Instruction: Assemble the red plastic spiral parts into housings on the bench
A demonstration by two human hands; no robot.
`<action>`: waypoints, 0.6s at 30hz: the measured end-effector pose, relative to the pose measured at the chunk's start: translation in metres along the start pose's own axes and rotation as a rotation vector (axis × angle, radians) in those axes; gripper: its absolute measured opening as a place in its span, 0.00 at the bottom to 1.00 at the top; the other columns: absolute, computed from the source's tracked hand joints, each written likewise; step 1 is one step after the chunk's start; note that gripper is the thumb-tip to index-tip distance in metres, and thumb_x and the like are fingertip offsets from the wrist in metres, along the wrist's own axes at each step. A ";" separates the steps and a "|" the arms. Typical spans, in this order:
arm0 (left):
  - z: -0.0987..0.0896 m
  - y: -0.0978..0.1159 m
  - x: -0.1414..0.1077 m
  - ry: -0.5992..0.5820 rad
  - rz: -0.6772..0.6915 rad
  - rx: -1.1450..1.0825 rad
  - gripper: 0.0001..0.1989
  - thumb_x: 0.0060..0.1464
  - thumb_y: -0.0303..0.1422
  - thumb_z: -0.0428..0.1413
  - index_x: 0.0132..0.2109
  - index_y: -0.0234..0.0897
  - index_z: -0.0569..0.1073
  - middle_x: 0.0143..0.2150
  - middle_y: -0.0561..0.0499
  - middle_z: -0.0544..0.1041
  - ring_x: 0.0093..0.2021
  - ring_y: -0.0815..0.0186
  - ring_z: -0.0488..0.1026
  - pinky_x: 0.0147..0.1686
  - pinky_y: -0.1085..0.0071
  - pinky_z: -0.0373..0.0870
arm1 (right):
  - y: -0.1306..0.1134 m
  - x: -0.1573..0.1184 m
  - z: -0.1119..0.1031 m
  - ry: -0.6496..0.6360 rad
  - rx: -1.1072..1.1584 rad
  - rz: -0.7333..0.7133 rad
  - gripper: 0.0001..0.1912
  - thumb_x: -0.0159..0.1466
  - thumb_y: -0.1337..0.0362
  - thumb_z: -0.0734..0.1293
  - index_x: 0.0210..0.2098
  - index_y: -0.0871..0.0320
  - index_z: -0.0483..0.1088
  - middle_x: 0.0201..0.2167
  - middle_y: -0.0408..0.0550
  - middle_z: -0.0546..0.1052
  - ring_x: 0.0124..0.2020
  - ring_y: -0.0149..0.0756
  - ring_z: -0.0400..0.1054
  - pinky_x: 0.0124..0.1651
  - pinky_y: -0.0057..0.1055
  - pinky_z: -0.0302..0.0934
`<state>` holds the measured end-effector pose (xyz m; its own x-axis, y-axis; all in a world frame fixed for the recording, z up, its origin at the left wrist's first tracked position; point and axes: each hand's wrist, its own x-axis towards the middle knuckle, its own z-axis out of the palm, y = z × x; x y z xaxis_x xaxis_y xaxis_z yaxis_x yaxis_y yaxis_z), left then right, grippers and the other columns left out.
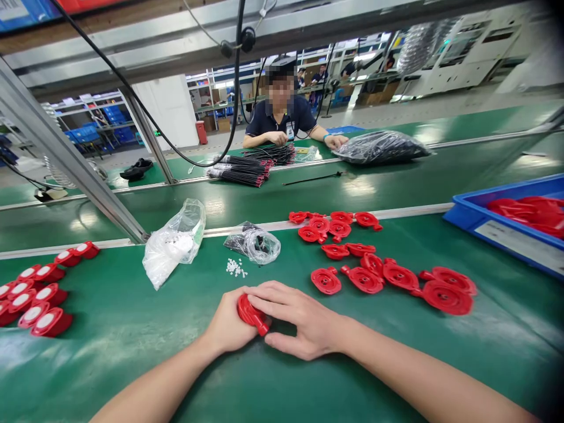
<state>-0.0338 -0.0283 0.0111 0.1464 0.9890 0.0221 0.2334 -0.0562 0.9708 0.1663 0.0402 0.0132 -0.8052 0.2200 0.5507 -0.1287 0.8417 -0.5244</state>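
Near the middle of the green work surface (176,329), my left hand (231,323) is wrapped round a red round plastic part (251,311) with a short spout. My right hand (299,317) lies over the same part, its fingers on the top edge and its thumb near the spout, so the part is partly hidden. Beyond my hands lie small white pieces (237,268) and a clear bag (259,244) with dark contents. Several red parts (365,279) are spread to the right. At the left stand several red pieces with white discs (45,321).
A clear bag of white pieces (174,247) lies back left. A blue bin (497,226) of red parts stands at the right. Across the bench sits a person (282,120) beside black cable bundles (242,170) and a black bag (383,147). A metal post (88,135) slants down at the left.
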 end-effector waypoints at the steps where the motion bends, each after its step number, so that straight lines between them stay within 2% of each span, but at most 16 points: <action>1: 0.000 0.000 0.000 -0.005 0.000 -0.003 0.13 0.46 0.22 0.62 0.42 0.30 0.79 0.36 0.50 0.81 0.33 0.65 0.72 0.35 0.71 0.69 | 0.002 -0.001 0.001 -0.001 0.003 -0.005 0.37 0.70 0.60 0.69 0.74 0.55 0.54 0.68 0.61 0.66 0.64 0.54 0.63 0.63 0.52 0.64; 3: 0.001 -0.001 0.001 -0.005 -0.001 -0.007 0.13 0.45 0.22 0.60 0.41 0.30 0.79 0.35 0.50 0.81 0.33 0.65 0.72 0.35 0.71 0.69 | 0.005 -0.002 0.007 0.025 -0.012 -0.038 0.37 0.72 0.57 0.69 0.75 0.55 0.52 0.67 0.62 0.67 0.65 0.52 0.62 0.64 0.51 0.64; 6: 0.004 -0.004 0.001 0.062 -0.009 0.019 0.13 0.42 0.21 0.59 0.38 0.31 0.78 0.33 0.52 0.80 0.33 0.66 0.71 0.35 0.72 0.69 | 0.007 0.001 0.019 0.155 -0.089 -0.065 0.35 0.73 0.55 0.68 0.74 0.55 0.53 0.61 0.61 0.73 0.60 0.51 0.68 0.60 0.50 0.66; 10: 0.009 -0.009 -0.002 0.207 -0.032 0.098 0.06 0.42 0.24 0.59 0.31 0.34 0.72 0.27 0.55 0.74 0.29 0.69 0.64 0.30 0.73 0.63 | -0.002 0.007 0.035 0.327 -0.169 0.041 0.30 0.72 0.56 0.67 0.70 0.55 0.61 0.54 0.57 0.78 0.49 0.51 0.73 0.52 0.50 0.66; 13: 0.010 -0.012 -0.003 0.275 -0.034 0.159 0.08 0.43 0.25 0.59 0.27 0.38 0.65 0.23 0.59 0.67 0.26 0.71 0.57 0.26 0.74 0.57 | -0.009 0.006 0.038 0.358 -0.170 0.073 0.29 0.70 0.58 0.69 0.68 0.55 0.63 0.53 0.57 0.79 0.45 0.50 0.73 0.51 0.49 0.65; 15: 0.009 -0.013 -0.002 0.287 -0.018 0.187 0.11 0.43 0.26 0.59 0.26 0.39 0.63 0.22 0.60 0.65 0.25 0.71 0.57 0.25 0.74 0.56 | -0.012 0.005 0.037 0.344 -0.149 0.091 0.28 0.68 0.60 0.69 0.66 0.56 0.66 0.53 0.57 0.79 0.45 0.49 0.73 0.51 0.48 0.65; 18: 0.011 -0.010 0.001 0.260 0.043 0.188 0.07 0.45 0.29 0.61 0.32 0.37 0.69 0.27 0.56 0.73 0.28 0.68 0.66 0.30 0.73 0.66 | -0.010 0.011 0.031 0.308 0.016 0.235 0.24 0.63 0.60 0.72 0.58 0.56 0.74 0.47 0.54 0.80 0.41 0.45 0.73 0.49 0.43 0.66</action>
<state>-0.0253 -0.0281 -0.0008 -0.0845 0.9857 0.1457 0.4089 -0.0991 0.9072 0.1411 0.0186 0.0044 -0.6023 0.5457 0.5827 0.0271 0.7435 -0.6682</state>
